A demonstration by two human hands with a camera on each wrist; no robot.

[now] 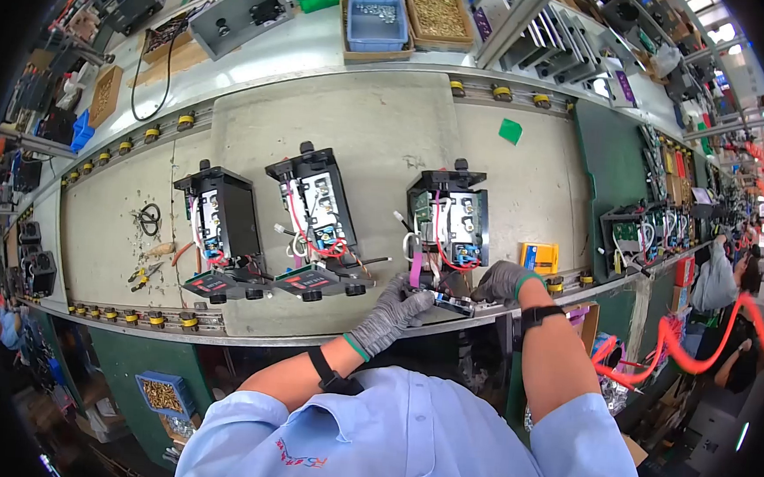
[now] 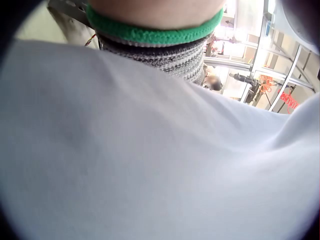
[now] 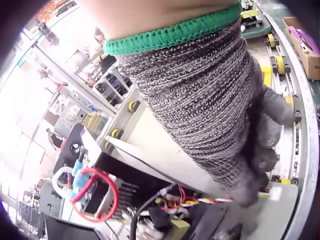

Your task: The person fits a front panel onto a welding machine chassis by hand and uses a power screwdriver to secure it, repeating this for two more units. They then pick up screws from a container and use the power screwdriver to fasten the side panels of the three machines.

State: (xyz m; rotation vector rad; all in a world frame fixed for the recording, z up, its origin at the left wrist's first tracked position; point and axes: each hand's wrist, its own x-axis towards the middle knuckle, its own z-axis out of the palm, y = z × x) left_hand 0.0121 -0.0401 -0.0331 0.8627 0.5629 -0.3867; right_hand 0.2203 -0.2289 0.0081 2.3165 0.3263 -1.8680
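Observation:
In the head view, the left hand, in a grey knit glove, grips the left side of a small dark panel at the front of a black-framed device. The right hand is at the panel's right end. The right wrist view shows the gloved right hand with curled fingers, the tips at a bundle of coloured wires; its palm side is hidden. A red wire loop stands up from the device. A sleeve covers most of the left wrist view, where only the left glove's cuff shows.
Two similar devices stand to the left. Pliers and scissors lie farther left. A yellow box is right of the device. Rollers line the near edge; parts bins stand behind.

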